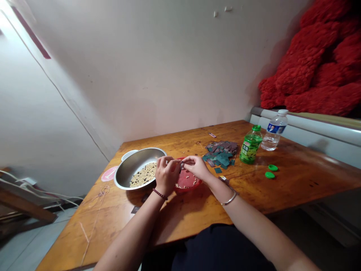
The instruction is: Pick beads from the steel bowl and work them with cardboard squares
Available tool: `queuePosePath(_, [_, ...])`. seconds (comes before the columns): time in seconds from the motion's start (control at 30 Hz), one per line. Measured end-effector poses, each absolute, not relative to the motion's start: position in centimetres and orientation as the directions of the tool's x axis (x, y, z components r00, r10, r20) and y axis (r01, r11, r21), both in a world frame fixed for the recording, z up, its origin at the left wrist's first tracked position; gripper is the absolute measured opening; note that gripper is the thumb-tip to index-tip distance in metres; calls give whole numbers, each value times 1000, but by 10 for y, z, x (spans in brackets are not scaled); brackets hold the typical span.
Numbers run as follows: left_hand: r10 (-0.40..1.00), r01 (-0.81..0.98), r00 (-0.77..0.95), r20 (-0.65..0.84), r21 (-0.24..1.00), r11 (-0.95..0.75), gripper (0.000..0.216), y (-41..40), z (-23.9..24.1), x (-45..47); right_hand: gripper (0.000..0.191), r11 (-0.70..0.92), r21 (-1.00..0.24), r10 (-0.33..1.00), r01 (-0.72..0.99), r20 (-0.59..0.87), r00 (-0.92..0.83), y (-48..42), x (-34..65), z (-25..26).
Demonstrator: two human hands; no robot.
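The left hand (pixel 167 173) and right hand (pixel 196 168) are pinching a small, indistinct greyish object (pixel 181 165) above a round red dish (pixel 184 179). A shiny metal bowl (pixel 123 174) is sitting left of them.

Green bottle label (pixel 246 148), clear bottle label (pixel 275 129): lettering illegible.

Bowl (pixel 126 167) left of dish (pixel 186 181) | squares (pixel 222 152) behind-right | bottles (pixel 250 146) farther right

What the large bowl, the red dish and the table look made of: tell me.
Large bowl: metal, probably stainless steel; smooth, grey, shiny wall. Red dish: perhaps plastic, going by its bright red rim, though partly hidden. Table: wood, apparently varnished; brown grain and glossy highlights.
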State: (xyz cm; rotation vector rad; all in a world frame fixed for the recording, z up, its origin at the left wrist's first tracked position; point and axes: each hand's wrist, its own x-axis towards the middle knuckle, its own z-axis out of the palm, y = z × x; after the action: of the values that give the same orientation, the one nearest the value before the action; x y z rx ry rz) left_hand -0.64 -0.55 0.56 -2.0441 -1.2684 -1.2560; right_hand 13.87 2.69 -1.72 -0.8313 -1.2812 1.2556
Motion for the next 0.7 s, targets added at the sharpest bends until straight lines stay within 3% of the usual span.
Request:
queuePosePath(0.47, [521, 877, 180, 834, 103, -468, 12, -7, 7, -5, 27, 183, -963, 967, -200, 213, -141, 25, 141, -14])
queuePosePath(0.7, [548, 869, 175, 818, 134, -477, 12, -6, 7, -5, 22, 280, -950, 946, -137, 297, -127, 27, 140, -19])
